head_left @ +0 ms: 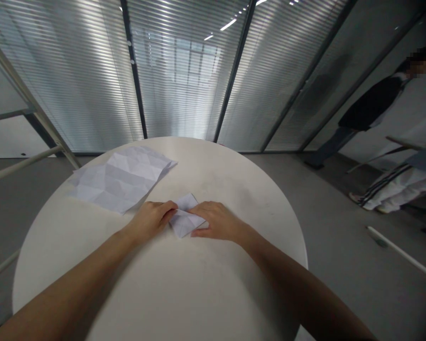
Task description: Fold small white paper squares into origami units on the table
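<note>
Creased sheet (pixel 122 182) lies flat, opened out, nr table (pixel 234 284) far-left edge, long axis running far-right to near-left. Left hand (pixel 152 219) presses fingertips down on folded paper (pixel 185 217), not clenched. Paper: small, white, multi-layer, creased; sits mid-table, long axis pointing away and slightly right. Right hand (pixel 218 220) flat on its right side, pinning it.

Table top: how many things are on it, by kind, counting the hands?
Folded paper, pressed flat under both hands: 1
Creased sheet, lying open to the left, untouched: 1
Hands, left hand and right hand, both on the folded paper: 2
Total on the table: 4
</note>
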Demonstrator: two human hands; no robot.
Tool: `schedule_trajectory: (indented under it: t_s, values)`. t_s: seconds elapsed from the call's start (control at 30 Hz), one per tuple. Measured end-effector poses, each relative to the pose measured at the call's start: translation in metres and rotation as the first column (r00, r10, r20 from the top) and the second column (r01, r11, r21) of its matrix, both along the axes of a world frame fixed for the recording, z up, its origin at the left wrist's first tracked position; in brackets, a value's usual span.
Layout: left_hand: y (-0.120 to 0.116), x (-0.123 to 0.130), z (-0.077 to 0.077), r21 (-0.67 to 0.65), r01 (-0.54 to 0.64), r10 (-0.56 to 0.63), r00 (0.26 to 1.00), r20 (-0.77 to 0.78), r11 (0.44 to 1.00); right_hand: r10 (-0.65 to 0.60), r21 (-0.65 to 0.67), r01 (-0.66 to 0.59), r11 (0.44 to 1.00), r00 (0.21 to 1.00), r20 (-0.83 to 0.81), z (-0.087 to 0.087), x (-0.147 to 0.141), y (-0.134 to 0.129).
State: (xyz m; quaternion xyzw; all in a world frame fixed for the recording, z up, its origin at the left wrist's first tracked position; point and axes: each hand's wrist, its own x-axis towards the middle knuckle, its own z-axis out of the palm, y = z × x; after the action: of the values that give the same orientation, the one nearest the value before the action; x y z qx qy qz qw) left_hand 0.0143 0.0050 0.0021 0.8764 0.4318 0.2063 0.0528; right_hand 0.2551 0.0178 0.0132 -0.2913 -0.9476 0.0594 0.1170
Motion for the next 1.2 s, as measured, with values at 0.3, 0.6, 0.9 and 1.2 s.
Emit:
schedule_trajectory:
  t_s: [0.3, 0.6, 0.9, 1.2]
  values:
    - [0.001, -0.001, 0.002, -0.058, 0.021, -0.018, 0.998, 0.06, 0.998, 0.021, 0.251, -0.023, 0.968, 1.0, 0.012, -0.011, -0.007, -0.003]
    - [-0.012, 0.008, 0.014, -0.289, 0.11, 0.013, 0.919, 0.394, 0.951, -0.254, -0.054, 0.268, 0.962, 0.801, -0.542, 0.001, -0.015, -0.008]
    - [-0.008, 0.018, 0.001, -0.374, -0.066, 0.24, 0.865, 0.441, 0.925, -0.455, -0.371, 0.295, 0.88, 0.745, -0.488, -0.006, -0.016, 0.008]
    - [-0.006, 0.02, -0.003, -0.012, -0.094, 0.093, 0.993, -0.067, 0.995, -0.319, 0.105, 0.328, 0.939, 0.943, -0.092, -0.008, -0.015, 0.001]
